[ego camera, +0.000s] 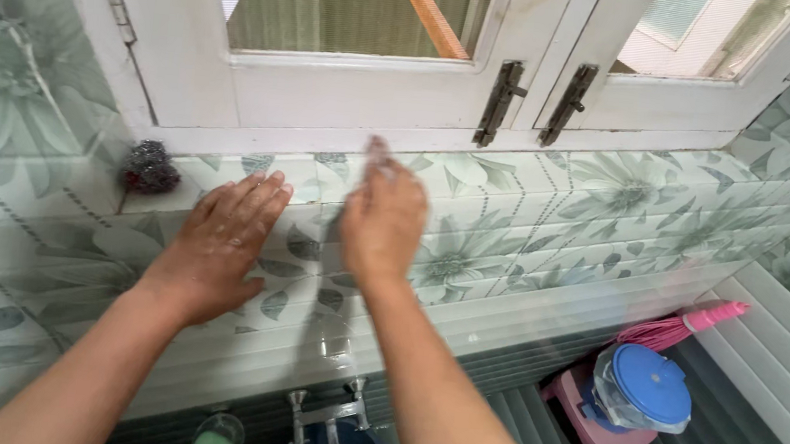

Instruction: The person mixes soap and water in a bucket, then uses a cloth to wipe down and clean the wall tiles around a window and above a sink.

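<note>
Far left, a dark, glittery ball of metal scouring wool (pixel 149 169) perches on the ledge under the white-framed window (pixel 358 95), just beside the fingertips. The left hand (pixel 219 245) lies flat and spread on the pale green flower-patterned wall tiles (pixel 529 215), holding nothing and looking wet. A sideways slide could nudge that scourer off the ledge. The right hand (pixel 383 219) is blurred, fingers up against the tiles; whether it grips anything, I cannot tell. Wet tile under wet palms is the worry: a slip could send a wrist down onto the chrome tap (pixel 328 416) below. Further right, a blue-lidded clear plastic container (pixel 642 387) sits on a pink stool (pixel 586 429), a pink broom (pixel 691 326) beside it, well clear.
</note>
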